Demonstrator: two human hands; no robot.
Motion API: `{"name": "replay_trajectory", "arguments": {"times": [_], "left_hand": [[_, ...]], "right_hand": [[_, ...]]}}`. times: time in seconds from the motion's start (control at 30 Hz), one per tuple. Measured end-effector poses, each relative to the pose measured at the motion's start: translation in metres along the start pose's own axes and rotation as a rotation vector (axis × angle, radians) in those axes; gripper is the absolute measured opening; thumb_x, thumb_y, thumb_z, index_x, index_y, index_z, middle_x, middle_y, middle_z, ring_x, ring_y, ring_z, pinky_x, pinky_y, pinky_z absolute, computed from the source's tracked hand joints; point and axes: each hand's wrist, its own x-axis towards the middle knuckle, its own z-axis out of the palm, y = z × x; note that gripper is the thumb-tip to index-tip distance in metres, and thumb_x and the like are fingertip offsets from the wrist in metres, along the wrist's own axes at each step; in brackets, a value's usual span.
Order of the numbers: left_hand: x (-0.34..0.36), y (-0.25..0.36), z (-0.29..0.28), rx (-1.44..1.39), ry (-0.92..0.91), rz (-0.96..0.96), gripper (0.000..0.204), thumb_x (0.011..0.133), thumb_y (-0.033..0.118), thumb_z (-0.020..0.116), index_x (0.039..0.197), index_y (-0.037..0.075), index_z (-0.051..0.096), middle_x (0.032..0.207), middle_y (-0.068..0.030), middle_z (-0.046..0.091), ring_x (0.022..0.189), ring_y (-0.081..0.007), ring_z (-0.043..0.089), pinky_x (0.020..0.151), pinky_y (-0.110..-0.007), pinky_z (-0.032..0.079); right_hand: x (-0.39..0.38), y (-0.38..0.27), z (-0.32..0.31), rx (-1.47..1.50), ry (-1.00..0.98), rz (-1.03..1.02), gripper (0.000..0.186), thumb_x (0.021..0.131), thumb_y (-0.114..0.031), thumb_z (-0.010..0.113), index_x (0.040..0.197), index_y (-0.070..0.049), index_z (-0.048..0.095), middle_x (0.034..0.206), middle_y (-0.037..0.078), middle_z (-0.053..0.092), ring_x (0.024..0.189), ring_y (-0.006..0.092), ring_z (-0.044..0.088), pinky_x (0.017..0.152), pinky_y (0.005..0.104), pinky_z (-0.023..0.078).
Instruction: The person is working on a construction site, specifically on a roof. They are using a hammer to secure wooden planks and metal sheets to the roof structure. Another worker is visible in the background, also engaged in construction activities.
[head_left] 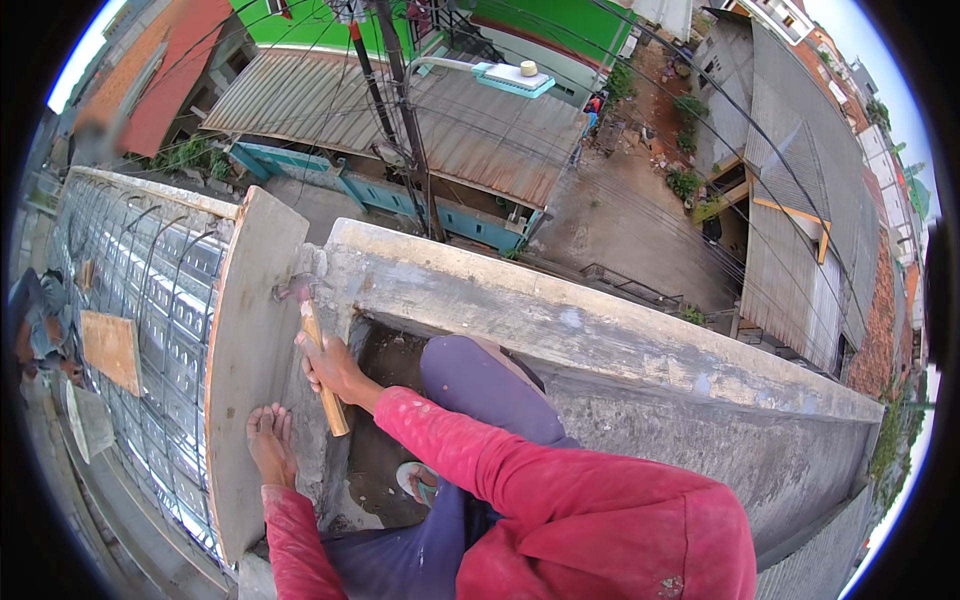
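Observation:
A hammer [333,412] with a light wooden handle is gripped in my right hand [336,366]. Its head [297,289] is at the concrete corner, close against a tall grey board [252,320] standing on edge; whether it touches the board I cannot tell. Lower down, my left hand [271,445] lies against the same board, fingers stretched out and holding nothing. Both arms wear dusty red sleeves. Between my legs a sandalled foot [416,482] rests in a recess [370,480] in the concrete.
A thick concrete parapet [580,310] runs to the right, with a street far below. Left of the board are a steel bar grid [150,270], a brown plywood piece [112,350] and another person [42,325]. Beyond stand a utility pole [405,110], wires and a street lamp [513,78].

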Motion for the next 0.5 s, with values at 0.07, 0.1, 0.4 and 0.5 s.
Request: {"name": "replay_trajectory", "arguments": {"times": [0.07,0.1,0.4,0.5], "left_hand": [[-0.008,0.013,-0.005,0.031,0.001,-0.043,0.064,0.103,0.031,0.056,0.151,-0.004,0.032,0.148,-0.0156,0.046,0.135,-0.0294,0.047,0.114,-0.04,0.038],[-0.014,0.018,-0.007,0.032,-0.003,-0.069,0.064,0.103,0.03,0.056,0.151,-0.004,0.032,0.149,-0.0149,0.046,0.135,-0.0291,0.047,0.113,-0.04,0.038],[0.003,0.003,0.016,-0.142,-0.056,-0.094,0.042,0.101,0.028,0.059,0.131,-0.001,0.053,0.125,-0.0127,0.063,0.109,-0.0198,0.062,0.096,-0.033,0.051],[0.013,-0.003,0.014,-0.209,-0.036,-0.074,0.037,0.101,0.025,0.059,0.128,0.001,0.054,0.121,-0.0102,0.064,0.103,-0.0174,0.062,0.094,-0.032,0.051]], "right_hand": [[0.007,0.012,0.01,0.004,0.041,0.013,0.038,0.103,-0.038,0.054,0.096,-0.001,0.051,0.06,0.002,0.05,0.042,0.0122,0.047,0.038,0.0298,0.04],[0.008,0.018,0.016,0.008,0.041,0.011,0.038,0.102,-0.039,0.054,0.093,-0.002,0.051,0.06,0.002,0.051,0.042,0.0124,0.048,0.038,0.0298,0.04],[0.019,0.05,0.032,0.114,0.106,-0.142,0.028,0.105,-0.027,0.049,0.106,0.001,0.053,0.064,0.002,0.049,0.046,0.0111,0.047,0.04,0.0289,0.041],[0.019,0.058,0.029,0.084,0.106,-0.178,0.028,0.104,-0.027,0.05,0.105,0.001,0.053,0.065,0.003,0.05,0.046,0.0112,0.047,0.04,0.0288,0.041]]}}
